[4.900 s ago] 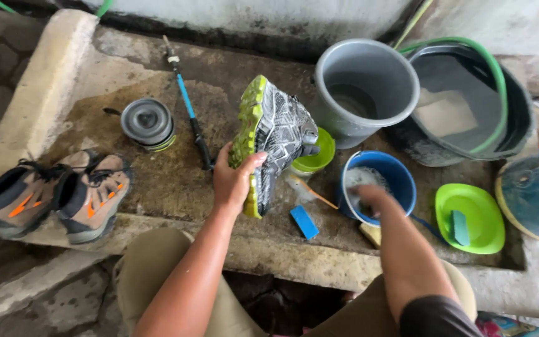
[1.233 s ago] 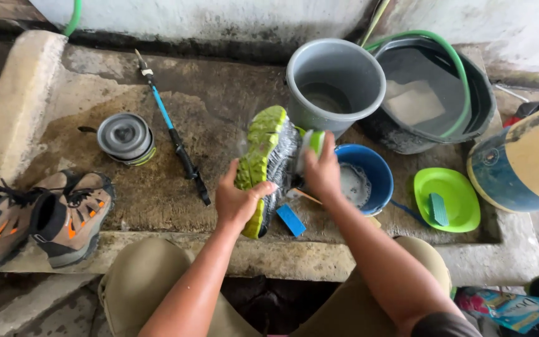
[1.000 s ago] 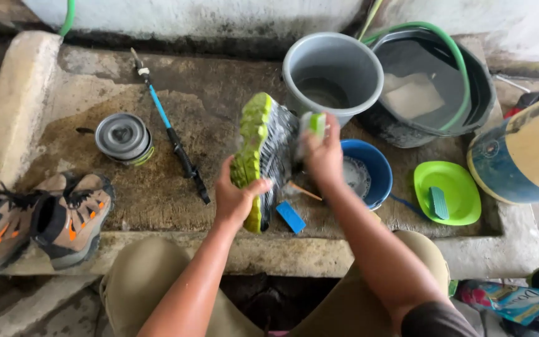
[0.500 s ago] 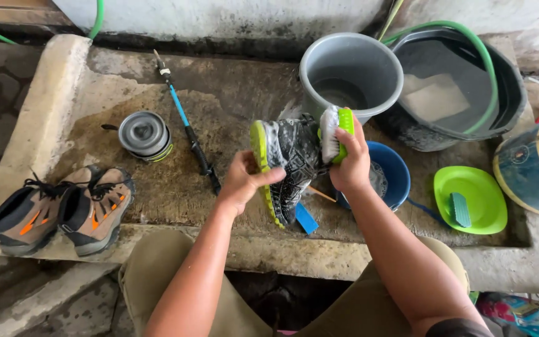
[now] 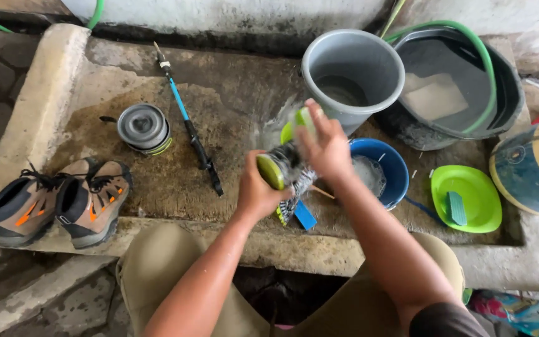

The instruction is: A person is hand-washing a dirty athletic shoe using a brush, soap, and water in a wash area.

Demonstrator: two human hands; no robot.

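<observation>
My left hand (image 5: 256, 192) grips a grey and black sports shoe (image 5: 285, 171) with a lime-green sole, held upright by its heel end over the wet concrete slab (image 5: 232, 106). My right hand (image 5: 324, 146) holds a green-and-white scrub brush (image 5: 303, 117) against the upper part of the shoe; both are blurred by motion. A blue bowl (image 5: 387, 163) of soapy water sits just right of the shoe. A small blue block (image 5: 305, 216) lies on the slab below the shoe.
A grey bucket (image 5: 352, 75) stands behind the hands, a dark tub (image 5: 463, 81) with a green hose to its right. A green plate (image 5: 466, 198) bears a brush. A blue trekking pole (image 5: 188, 125), a lidded pot (image 5: 143, 127) and two brown hiking boots (image 5: 57, 200) lie left.
The shoe has been turned from sole-facing-me to heel-on. My right hand came out of the blue bowl, took the brush to the shoe and now moves it along the upper.
</observation>
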